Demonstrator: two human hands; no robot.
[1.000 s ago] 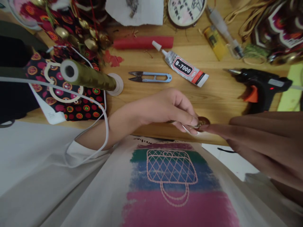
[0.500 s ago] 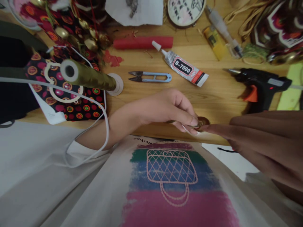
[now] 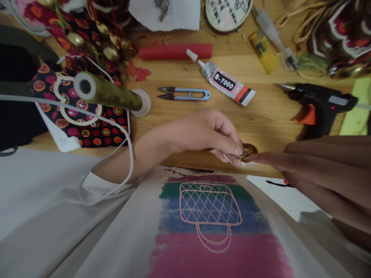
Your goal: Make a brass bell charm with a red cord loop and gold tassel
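Observation:
My left hand (image 3: 207,133) pinches a small round gold-brown piece (image 3: 251,151) between thumb and fingers, just above the table's near edge. The piece looks shiny, with small detail at its middle, but its kind is not clear. A thin strip trails under the palm. From the right comes my right hand (image 3: 321,166), its index finger stretched out with the tip touching the piece. Its other fingers extend behind, partly hidden. Beyond my hands lie blue thread snips (image 3: 191,94) and a B-7000 glue tube (image 3: 227,83).
A black hot glue gun (image 3: 319,102) with a lit red light lies at right. An olive ribbon roll (image 3: 110,92) stands at left near patterned fabric (image 3: 108,135). A white cable (image 3: 129,154) crosses my left forearm. A red roll (image 3: 174,51) and yellow lighter (image 3: 263,52) lie farther back.
My right hand has shifted slightly right, its fingertip still at the round piece, of which a little more shows. My left hand stays nearly in place.

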